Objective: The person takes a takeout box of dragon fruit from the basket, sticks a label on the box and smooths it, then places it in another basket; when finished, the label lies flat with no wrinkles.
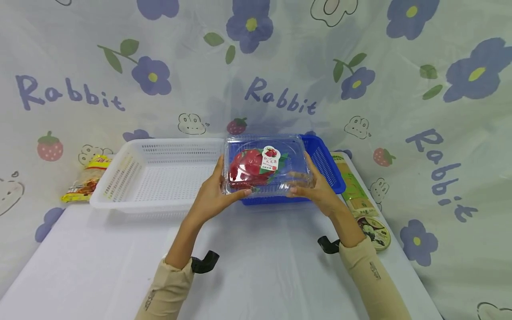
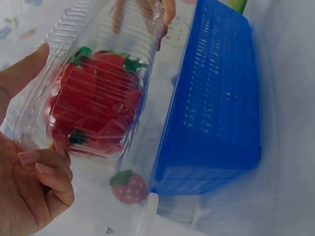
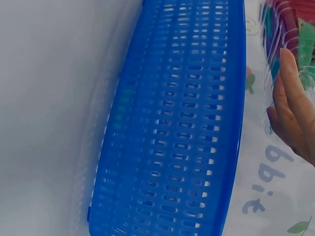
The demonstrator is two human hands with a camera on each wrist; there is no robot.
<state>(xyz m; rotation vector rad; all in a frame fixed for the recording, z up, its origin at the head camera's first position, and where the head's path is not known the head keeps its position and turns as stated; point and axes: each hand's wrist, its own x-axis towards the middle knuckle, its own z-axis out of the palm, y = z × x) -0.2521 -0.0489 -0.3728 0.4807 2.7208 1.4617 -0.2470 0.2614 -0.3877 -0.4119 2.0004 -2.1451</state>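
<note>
A clear plastic fruit box [image 1: 294,153] is held up in front of the blue basket [image 1: 326,164]. Through its lid show red fruit with green leaf tips [image 2: 96,98], and a white label [image 1: 271,158] with a fruit picture sits on top. My left hand [image 1: 212,193] grips the box's left end, thumb along the near side. On the opposite end, my right hand [image 1: 320,189] holds it the same way. In the right wrist view, fingers [image 3: 290,93] lie against the clear wall, with most of the box out of frame.
A white basket [image 1: 108,195] stands left of the blue one. Beyond it lies a yellow snack bag [image 1: 86,180]. At the right table edge are a green-and-tan packet [image 1: 354,186] and a round lidded tub [image 1: 376,233]. A printed curtain [image 1: 192,93] hangs behind.
</note>
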